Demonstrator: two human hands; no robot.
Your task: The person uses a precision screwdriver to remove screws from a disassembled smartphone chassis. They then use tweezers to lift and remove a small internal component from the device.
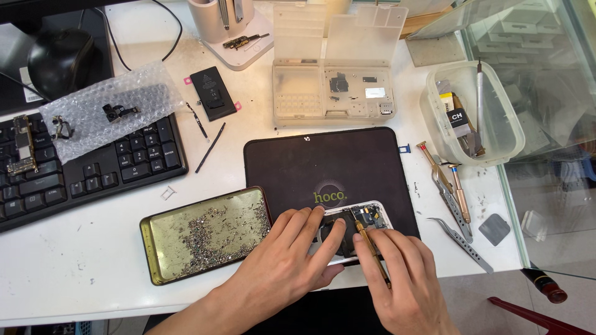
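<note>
An opened phone body [366,218] with a white frame lies on a black mat [298,167] near the table's front edge. My left hand [288,257] rests flat on the phone's left part, fingers spread over it. My right hand [406,282] grips a slim gold-coloured screwdriver [371,248], its tip down inside the phone's upper area. Much of the phone is hidden under both hands.
A metal tray of several tiny screws [205,234] sits left of the mat. Behind are a black keyboard [93,167] with bubble wrap, a phone battery [213,93], a clear parts box [332,90] and a plastic tub [472,111]. Tweezers and drivers [453,198] lie right.
</note>
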